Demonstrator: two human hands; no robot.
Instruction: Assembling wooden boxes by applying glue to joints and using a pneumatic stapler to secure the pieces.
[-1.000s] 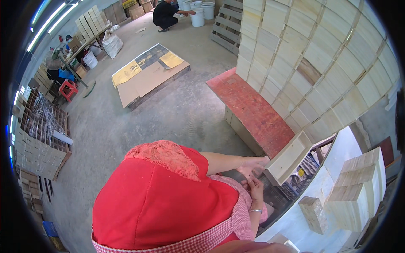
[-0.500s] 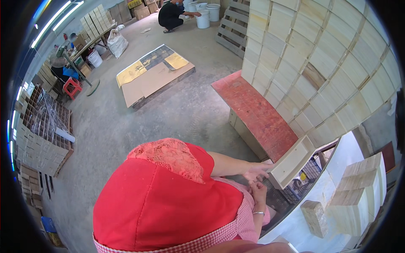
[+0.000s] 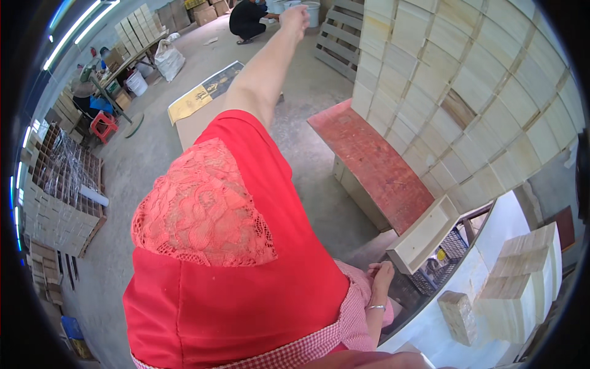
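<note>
Wall of stacked pale boxes point(image 3: 455, 86), upper right, cut off by top edge; insides not visible. Red worktop point(image 3: 372, 166) below it. White worktop point(image 3: 424, 326), lower right, carries wood-grain blocks point(image 3: 516, 283); outer side lost in dark lens rim. White buckets point(image 3: 312, 13) at top, partly hidden behind left hand point(image 3: 296, 19); contents can't be seen. 1 open pale wooden box point(image 3: 424, 237) at near end of red worktop, near right hand point(image 3: 381, 275); open side up, inner floor showing, support underneath hidden. Dark plastic basket point(image 3: 455, 249) just beside box, partly covered by it. Left hand stretched out, well apart from box, fingers curled; grip: can't tell if holding anything. Right hand low, fingers bent, tips unclear; grip: can't tell. Yellow item point(image 3: 440, 254) in basket, other bits too small to identify.
</note>
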